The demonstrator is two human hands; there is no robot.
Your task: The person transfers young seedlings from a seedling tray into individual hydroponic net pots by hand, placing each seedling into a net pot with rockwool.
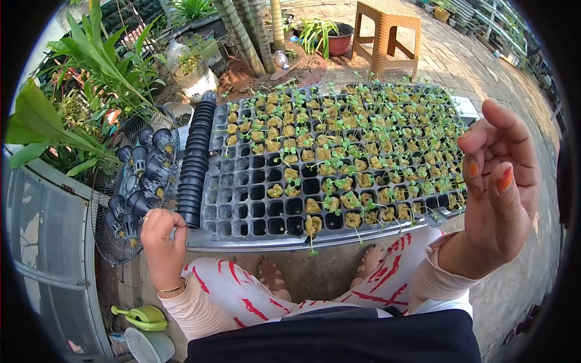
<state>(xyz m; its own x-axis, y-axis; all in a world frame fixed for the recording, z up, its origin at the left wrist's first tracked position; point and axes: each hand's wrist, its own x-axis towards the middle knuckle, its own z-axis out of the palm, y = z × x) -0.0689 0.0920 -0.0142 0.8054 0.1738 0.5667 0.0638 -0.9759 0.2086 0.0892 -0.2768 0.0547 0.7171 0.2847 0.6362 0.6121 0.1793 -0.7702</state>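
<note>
In front of me lies a black seedling tray (275, 209) with many cells. Small green seedlings (339, 166) grow from yellowish sponge plugs (313, 225), mostly across its middle and right; several left cells hold no plug. My right hand (502, 187) is raised over the tray's right end, its fingers bent but apart, with nothing visible in it. Near the tray's front left corner is my left hand (163, 248), fingers curled in and closed; what they hold, if anything, is hidden. Just beyond it are a long stack of black pots (195, 163) and loose black net pots (156, 166).
A wire basket (100, 224) holds the loose net pots. Below left stand a green watering can (145, 317) and a pale bucket (151, 346). Behind the tray are a brown stool (387, 36), a red pot (339, 41) and tree stems (242, 36). A glazed panel (45, 242) borders the left.
</note>
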